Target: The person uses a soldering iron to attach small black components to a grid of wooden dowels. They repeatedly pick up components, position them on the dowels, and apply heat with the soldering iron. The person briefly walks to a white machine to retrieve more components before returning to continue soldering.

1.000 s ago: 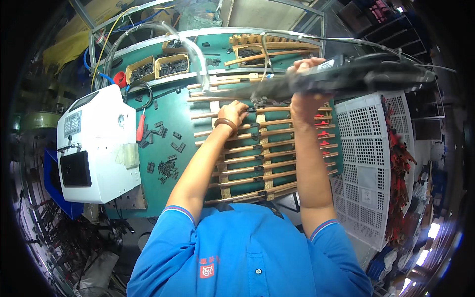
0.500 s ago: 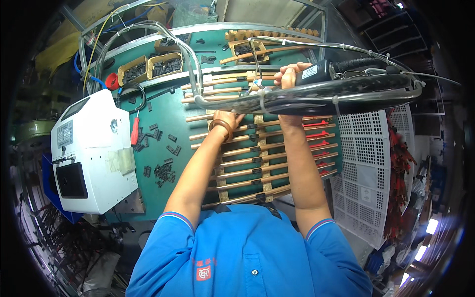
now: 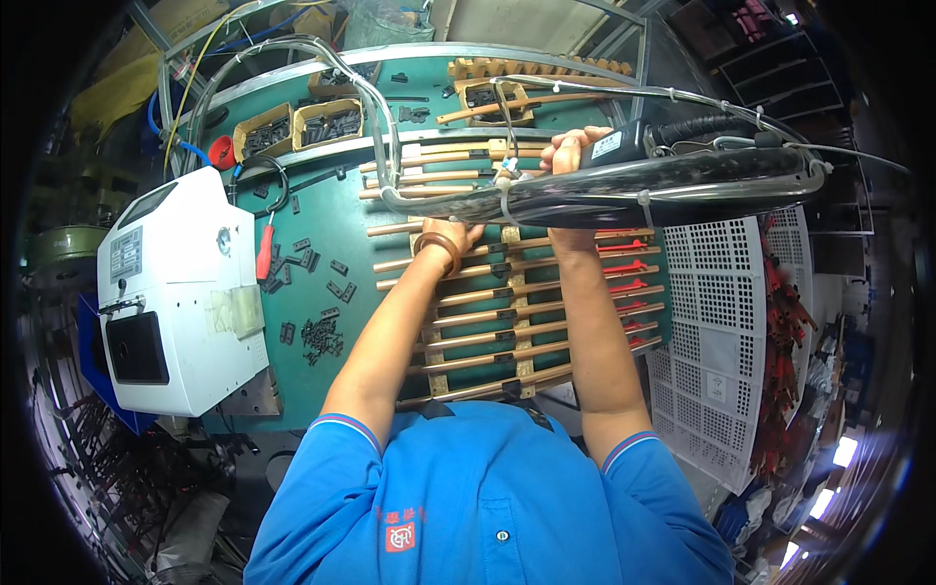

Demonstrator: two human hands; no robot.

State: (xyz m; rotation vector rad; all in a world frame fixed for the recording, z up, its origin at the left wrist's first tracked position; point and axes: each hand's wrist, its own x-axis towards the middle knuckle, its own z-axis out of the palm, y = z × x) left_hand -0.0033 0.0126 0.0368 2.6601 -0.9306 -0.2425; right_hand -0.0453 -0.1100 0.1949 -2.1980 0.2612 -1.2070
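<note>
My right hand (image 3: 573, 148) is closed round a black corded hand tool (image 3: 624, 144) with a white label, its fingers curled at the tool's left end. A thick black sleeved hose bundle (image 3: 585, 202) crosses in front of my right wrist and hides part of the tool. My left hand (image 3: 454, 232), with a brown bangle at the wrist, rests on the wooden slats (image 3: 468, 317) by their left part; its fingertips are hidden under the hose bundle. The slats lie in a row across golden supports (image 3: 524, 336), with small black fittings on them and red pieces (image 3: 629, 268) at their right ends.
A white machine (image 3: 180, 302) stands at the left, beside a red-handled screwdriver (image 3: 264, 252). Loose black parts (image 3: 322, 336) are scattered on the green table (image 3: 351, 210). Cardboard boxes of black parts (image 3: 329, 123) sit behind. White perforated panels (image 3: 712, 322) stand at the right.
Both hands stay in nearly the same place, the right one still closed on the tool. The whole view has shifted very slightly.
</note>
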